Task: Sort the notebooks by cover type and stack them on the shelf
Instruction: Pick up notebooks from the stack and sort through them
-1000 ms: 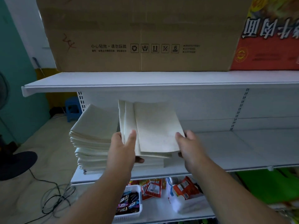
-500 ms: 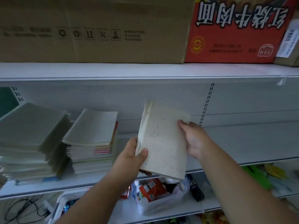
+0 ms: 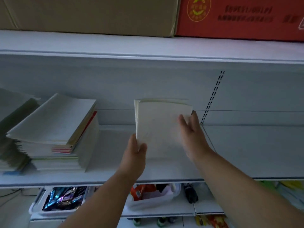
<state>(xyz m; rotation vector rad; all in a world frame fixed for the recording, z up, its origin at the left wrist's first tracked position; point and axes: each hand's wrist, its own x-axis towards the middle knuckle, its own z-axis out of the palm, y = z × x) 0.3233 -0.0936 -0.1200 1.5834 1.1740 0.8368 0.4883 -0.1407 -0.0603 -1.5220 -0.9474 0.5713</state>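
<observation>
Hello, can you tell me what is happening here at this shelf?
A person is sorting notebooks on a white shelf. The left hand pinches the lower left corner of a small bundle of pale notebooks, and the right hand supports its right edge with straight fingers. The bundle is over a bare part of the shelf; whether it already rests there is unclear. To the left stands a stack of notebooks, with another stack at the picture's edge.

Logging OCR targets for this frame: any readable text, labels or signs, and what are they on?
None can be read.
Red carton, top shelf: rows of dark print and a round yellow emblem, too blurred.
Brown carton: no print in view.
Held notebooks: plain pale cover.
Snack packets below: print too small.
</observation>
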